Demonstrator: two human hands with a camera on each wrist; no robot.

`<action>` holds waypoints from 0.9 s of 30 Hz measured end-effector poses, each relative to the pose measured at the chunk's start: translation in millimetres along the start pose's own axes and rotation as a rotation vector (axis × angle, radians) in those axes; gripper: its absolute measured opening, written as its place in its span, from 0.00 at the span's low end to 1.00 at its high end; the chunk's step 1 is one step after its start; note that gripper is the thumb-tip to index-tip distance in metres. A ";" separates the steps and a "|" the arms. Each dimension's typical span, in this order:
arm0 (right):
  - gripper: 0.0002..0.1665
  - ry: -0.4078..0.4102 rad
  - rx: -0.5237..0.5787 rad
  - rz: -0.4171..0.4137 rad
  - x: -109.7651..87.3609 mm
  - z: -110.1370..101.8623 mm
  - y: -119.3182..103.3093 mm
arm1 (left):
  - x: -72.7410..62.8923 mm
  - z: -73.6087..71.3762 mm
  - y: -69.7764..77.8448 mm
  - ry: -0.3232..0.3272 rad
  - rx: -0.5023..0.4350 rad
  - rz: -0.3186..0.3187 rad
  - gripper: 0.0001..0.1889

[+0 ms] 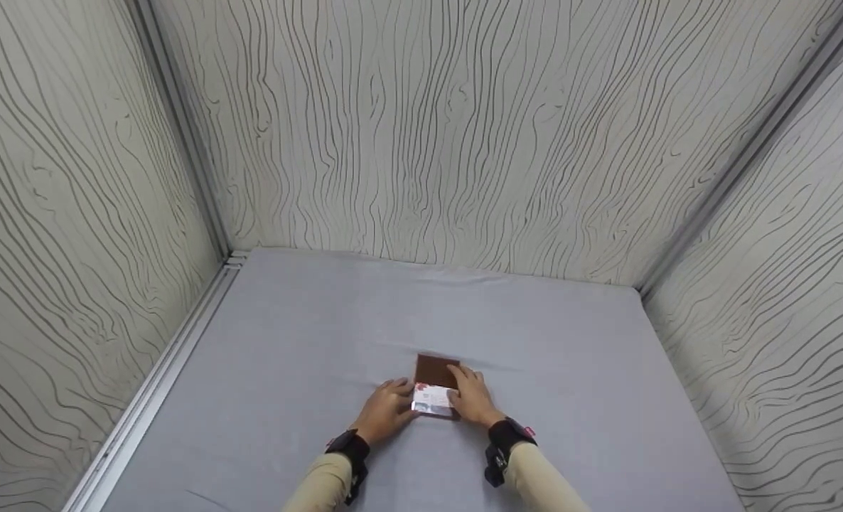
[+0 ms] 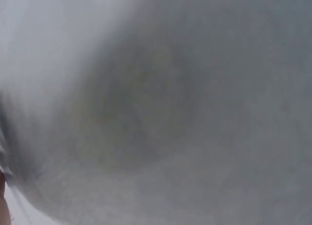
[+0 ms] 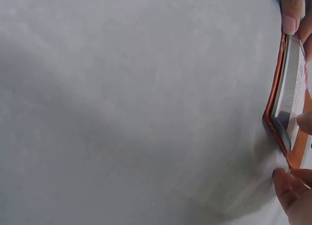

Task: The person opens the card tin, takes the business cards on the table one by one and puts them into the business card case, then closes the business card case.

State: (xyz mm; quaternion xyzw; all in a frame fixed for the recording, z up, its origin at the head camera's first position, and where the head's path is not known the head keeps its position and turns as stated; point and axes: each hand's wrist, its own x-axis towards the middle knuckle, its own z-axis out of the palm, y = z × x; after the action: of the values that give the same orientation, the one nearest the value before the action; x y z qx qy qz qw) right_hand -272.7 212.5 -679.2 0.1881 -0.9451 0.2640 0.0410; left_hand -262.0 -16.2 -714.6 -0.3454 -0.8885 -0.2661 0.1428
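Note:
A brown wallet [image 1: 432, 368] lies unfolded in front of me, its bare inner half away from me. Over the near half is a white card-like piece [image 1: 430, 400] with red and blue print. My left hand [image 1: 386, 411] holds the wallet's left edge, fingers near its middle and thumb low down. On the other side, my right hand [image 1: 474, 400] grips the right edge, thumb over the printed piece. The right wrist view shows the wallet [image 3: 276, 81] edge-on, bent, with fingers pinching both ends. The left wrist view is mostly blurred grey.
Grey cloth [image 1: 308, 320] covers the table, lightly creased around the wallet. Panels with a wood-grain pattern [image 1: 421, 142] enclose it at the back and sides. A metal rail [image 1: 158, 384] runs along the left edge.

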 end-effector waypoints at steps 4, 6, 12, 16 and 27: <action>0.29 -0.015 -0.002 0.006 3.6 -0.7 3.5 | 0.3 -0.1 -0.2 -0.007 -0.033 -0.021 0.13; 0.29 -0.015 0.003 -0.003 5.3 -1.5 4.7 | 0.6 0.0 -0.4 -0.009 -0.037 -0.026 0.13; 0.30 0.003 0.054 0.003 9.1 -3.3 8.2 | 0.8 0.7 -0.9 -0.012 -0.047 -0.028 0.14; 0.30 0.070 0.134 -0.002 8.3 -4.3 11.1 | 0.8 1.3 -0.4 -0.024 -0.044 -0.034 0.14; 0.20 0.235 0.307 0.021 11.9 -7.9 10.6 | -0.1 -5.6 1.6 0.031 -0.054 0.042 0.11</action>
State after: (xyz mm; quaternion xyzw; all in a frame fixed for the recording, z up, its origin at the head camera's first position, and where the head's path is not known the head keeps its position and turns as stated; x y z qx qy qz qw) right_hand -287.9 221.0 -675.4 0.1502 -0.8843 0.4258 0.1188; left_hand -260.4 -18.4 -709.4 -0.3637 -0.8712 -0.2922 0.1526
